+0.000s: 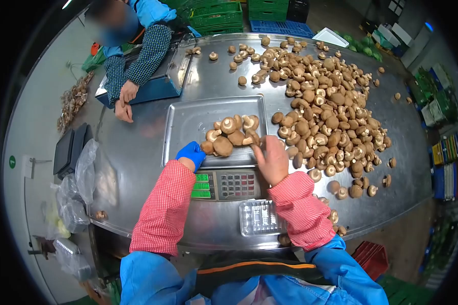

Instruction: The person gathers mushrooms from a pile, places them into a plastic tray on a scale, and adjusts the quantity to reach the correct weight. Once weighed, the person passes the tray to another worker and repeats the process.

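A metal tray (180, 124) lies on a weighing scale (234, 184) with a lit green display. Several brown mushrooms (223, 146) are heaped in the tray. My left hand (191, 154), in a blue glove, is closed at the left end of this heap, by one mushroom; what its fingers hold is hidden. At the heap's right end my bare right hand (272, 160) has its thumb and fingers round a mushroom (252, 138) with a pale stem. Right of the tray spreads a large pile of mushrooms (332, 122).
A clear plastic box (259, 217) sits below the scale on the steel table (213, 76). Across the table at upper left, a co-worker's hands (125, 101) rest near a blue-sided scale (160, 90). Plastic bags (86, 170) lie at the left edge, green crates (216, 19) behind.
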Action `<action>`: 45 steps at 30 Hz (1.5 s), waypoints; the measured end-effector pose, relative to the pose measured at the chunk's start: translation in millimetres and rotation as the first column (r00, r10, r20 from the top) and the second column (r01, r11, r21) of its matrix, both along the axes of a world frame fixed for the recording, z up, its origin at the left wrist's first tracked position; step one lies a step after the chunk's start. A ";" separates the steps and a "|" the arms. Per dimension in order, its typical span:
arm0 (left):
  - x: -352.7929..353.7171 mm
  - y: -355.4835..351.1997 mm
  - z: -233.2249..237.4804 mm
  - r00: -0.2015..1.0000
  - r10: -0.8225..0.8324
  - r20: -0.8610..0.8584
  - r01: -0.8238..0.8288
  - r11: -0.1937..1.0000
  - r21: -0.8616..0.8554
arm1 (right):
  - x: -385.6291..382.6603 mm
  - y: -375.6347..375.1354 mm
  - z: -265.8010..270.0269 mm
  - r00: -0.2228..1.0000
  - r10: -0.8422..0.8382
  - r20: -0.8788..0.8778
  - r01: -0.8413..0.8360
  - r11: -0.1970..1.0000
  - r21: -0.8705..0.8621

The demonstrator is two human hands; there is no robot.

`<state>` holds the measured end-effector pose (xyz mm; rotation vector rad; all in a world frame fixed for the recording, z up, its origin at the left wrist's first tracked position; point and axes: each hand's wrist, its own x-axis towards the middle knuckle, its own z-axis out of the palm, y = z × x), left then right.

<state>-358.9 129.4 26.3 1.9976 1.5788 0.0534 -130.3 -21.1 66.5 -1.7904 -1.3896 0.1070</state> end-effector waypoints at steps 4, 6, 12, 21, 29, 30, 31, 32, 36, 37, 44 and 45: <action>-14.5 9.4 -9.2 0.977 0.093 0.190 -0.069 0.989 -0.127 | 20.1 -39.8 9.1 0.998 0.042 -0.050 -0.045 0.996 -0.070; -32.2 14.2 -3.2 0.979 0.096 0.180 -0.075 0.990 -0.118 | 18.1 -74.0 3.5 0.996 0.089 0.001 -0.088 0.980 -0.180; -54.7 5.6 29.4 0.949 0.196 0.247 -0.164 0.976 -0.145 | -11.4 -173.7 -0.1 0.891 0.453 0.008 -0.413 0.820 -0.395; 4.2 -4.6 5.1 0.994 0.070 0.085 -0.072 0.997 0.018 | -12.8 -192.8 -35.2 0.731 0.677 -0.090 -0.659 0.664 -0.353; 15.1 3.4 -1.3 0.800 0.427 0.422 -0.308 0.895 -0.323 | -6.7 -192.0 -37.6 0.723 0.677 -0.137 -0.671 0.641 -0.373; 15.4 2.3 5.7 0.728 0.495 0.475 -0.305 0.854 -0.423 | -6.4 -192.8 -42.0 0.724 0.676 -0.137 -0.670 0.641 -0.375; 14.0 1.1 13.7 0.647 0.563 0.514 -0.288 0.804 -0.519 | -6.0 -192.0 -42.4 0.720 0.680 -0.139 -0.675 0.639 -0.368; 10.3 0.4 22.7 0.610 0.590 0.529 -0.228 0.769 -0.597 | -5.7 -191.0 -42.1 0.715 0.684 -0.143 -0.681 0.636 -0.363; -9.3 -1.7 26.8 0.469 0.620 0.629 -0.070 0.735 -0.674 | -14.9 -185.2 -9.8 0.735 0.678 -0.031 -0.651 0.692 -0.311; -10.9 -1.1 31.4 0.439 0.644 0.627 -0.075 0.721 -0.688 | -17.2 -182.1 3.4 0.749 0.662 -0.031 -0.645 0.717 -0.264; -30.7 68.9 41.7 0.205 0.644 0.737 -0.158 0.765 -0.624 | -18.8 -145.3 73.1 0.927 0.375 0.007 -0.371 0.920 -0.128; -36.4 93.4 30.3 0.214 0.592 0.777 -0.192 0.805 -0.561 | -19.7 -141.0 76.0 0.934 0.357 0.011 -0.353 0.927 -0.125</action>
